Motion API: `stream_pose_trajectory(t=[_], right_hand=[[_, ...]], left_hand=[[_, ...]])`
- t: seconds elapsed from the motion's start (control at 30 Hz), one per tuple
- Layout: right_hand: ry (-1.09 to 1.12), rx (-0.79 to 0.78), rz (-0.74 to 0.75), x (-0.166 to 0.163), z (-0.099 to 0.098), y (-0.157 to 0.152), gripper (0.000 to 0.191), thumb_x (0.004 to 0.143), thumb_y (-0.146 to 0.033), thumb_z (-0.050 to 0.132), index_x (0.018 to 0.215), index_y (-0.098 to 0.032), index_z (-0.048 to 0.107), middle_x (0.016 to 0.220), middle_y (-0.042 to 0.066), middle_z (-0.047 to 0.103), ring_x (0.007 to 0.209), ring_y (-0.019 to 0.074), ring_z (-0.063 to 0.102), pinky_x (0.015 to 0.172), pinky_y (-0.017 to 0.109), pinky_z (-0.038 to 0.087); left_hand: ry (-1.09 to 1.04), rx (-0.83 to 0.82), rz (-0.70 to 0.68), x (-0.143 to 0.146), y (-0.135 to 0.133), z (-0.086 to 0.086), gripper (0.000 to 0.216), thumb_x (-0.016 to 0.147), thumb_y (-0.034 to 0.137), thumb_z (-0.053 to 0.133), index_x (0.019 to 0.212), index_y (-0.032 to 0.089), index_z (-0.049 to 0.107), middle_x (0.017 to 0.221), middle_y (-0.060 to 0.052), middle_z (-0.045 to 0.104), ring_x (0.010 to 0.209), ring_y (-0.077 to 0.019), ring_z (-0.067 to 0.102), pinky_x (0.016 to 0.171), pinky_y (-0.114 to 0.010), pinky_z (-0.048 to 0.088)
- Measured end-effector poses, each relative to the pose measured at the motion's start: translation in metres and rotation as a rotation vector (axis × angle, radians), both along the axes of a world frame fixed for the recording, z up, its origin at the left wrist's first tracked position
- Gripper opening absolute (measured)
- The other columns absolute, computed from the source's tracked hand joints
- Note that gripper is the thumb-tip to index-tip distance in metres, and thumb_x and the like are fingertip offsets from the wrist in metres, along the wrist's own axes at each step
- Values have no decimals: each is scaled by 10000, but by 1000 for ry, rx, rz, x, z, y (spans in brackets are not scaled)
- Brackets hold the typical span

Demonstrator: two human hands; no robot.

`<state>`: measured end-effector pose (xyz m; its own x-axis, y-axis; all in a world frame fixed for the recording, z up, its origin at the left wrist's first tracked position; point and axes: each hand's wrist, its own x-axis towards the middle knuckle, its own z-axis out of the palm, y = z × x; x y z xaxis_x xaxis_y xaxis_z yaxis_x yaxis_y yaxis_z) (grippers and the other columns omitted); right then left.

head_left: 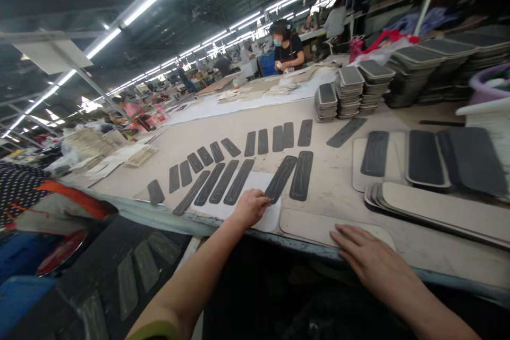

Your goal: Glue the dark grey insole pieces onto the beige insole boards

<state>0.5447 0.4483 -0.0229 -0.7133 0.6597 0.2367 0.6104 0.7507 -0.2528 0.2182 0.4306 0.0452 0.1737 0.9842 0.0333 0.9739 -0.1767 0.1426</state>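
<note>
My left hand [252, 207] is closed in a pinch on the near end of a long dark strip [281, 178] that lies on a white sheet [271, 217] near the table's front edge. More long dark strips [223, 183] lie side by side to its left and one [302, 175] to its right. My right hand [366, 255] rests flat, fingers stretched out, on a beige oblong board [314, 226] at the front edge.
A row of short dark strips [258, 142] lies further back. Stacks of dark pads [348, 91] stand at the back right, larger dark pads on beige boards [424, 158] to the right. A seated person [287, 50] works at the far end. A dark tray [127, 281] sits lower left.
</note>
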Motion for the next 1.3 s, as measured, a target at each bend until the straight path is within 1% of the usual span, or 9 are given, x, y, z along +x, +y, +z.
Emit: stream_pose_trajectory(t=[0.17, 0.43, 0.57, 0.67, 0.83, 0.97, 1.13, 1.23, 1.3], right_hand=[[5, -26, 19, 0, 3, 3, 377, 842, -324, 486, 1211, -282, 550, 1267, 31, 523, 1170, 236, 461, 950, 404, 435], [5, -106, -2, -2, 12, 0, 369, 848, -270, 479, 1211, -279, 547, 1303, 30, 489, 1186, 218, 448, 983, 389, 414], [69, -165, -50, -2, 15, -4, 470, 847, -286, 481, 1314, -251, 443, 1319, 41, 472, 1199, 216, 441, 1026, 411, 369], [104, -205, -88, -2, 17, -5, 542, 848, -316, 482, 1366, -209, 364, 1320, 59, 470, 1190, 217, 452, 1027, 407, 369], [203, -240, -99, -3, 20, -4, 481, 848, -322, 485, 1314, -210, 441, 1275, 62, 511, 1161, 214, 475, 994, 380, 409], [469, -320, -236, -6, 27, 0, 394, 859, -361, 469, 1209, -191, 537, 1184, 84, 567, 1061, 212, 543, 935, 369, 456], [807, -740, -496, -7, 38, 11, 459, 824, -445, 521, 1196, -177, 546, 1113, 90, 606, 913, 200, 606, 870, 369, 489], [947, -1042, -554, -8, 42, 14, 486, 813, -448, 532, 1207, -163, 543, 1101, 99, 614, 920, 194, 606, 838, 343, 500], [985, -1136, -545, -8, 46, 12, 457, 800, -447, 542, 1149, -154, 585, 1034, 92, 633, 901, 181, 603, 787, 304, 508]], left_hand=[[208, -129, -127, -12, 15, -1, 242, 868, 234, 447, 904, 208, 685, 877, -94, 607, 880, -225, 540, 801, -367, 370], [283, -89, -303, -14, 27, -2, 152, 807, 198, 485, 794, 159, 631, 841, -94, 580, 822, -216, 539, 770, -358, 384], [32, 70, -150, -27, 31, 4, 132, 798, 183, 485, 805, 170, 616, 822, -54, 578, 788, -169, 554, 738, -290, 422], [-213, 138, -65, -40, 37, 18, 119, 787, 168, 500, 781, 164, 618, 797, -33, 581, 726, -130, 556, 688, -244, 434], [-357, 135, -83, -46, 40, 57, 107, 777, 194, 524, 741, 160, 618, 735, -22, 572, 698, -126, 535, 637, -227, 415], [-594, 189, -25, -30, 25, 93, 68, 770, 214, 555, 750, 157, 585, 760, -20, 548, 715, -129, 518, 661, -236, 406], [-1027, 54, -41, -5, -8, 115, 54, 766, 198, 592, 741, 151, 587, 785, -31, 517, 711, -129, 489, 616, -237, 387], [-1230, -23, -45, 7, -21, 112, 53, 754, 190, 607, 724, 147, 598, 781, -34, 507, 690, -126, 479, 587, -236, 385], [-1330, -68, -36, 13, -25, 106, 60, 747, 188, 611, 706, 145, 601, 743, -28, 499, 669, -123, 476, 579, -234, 389]])
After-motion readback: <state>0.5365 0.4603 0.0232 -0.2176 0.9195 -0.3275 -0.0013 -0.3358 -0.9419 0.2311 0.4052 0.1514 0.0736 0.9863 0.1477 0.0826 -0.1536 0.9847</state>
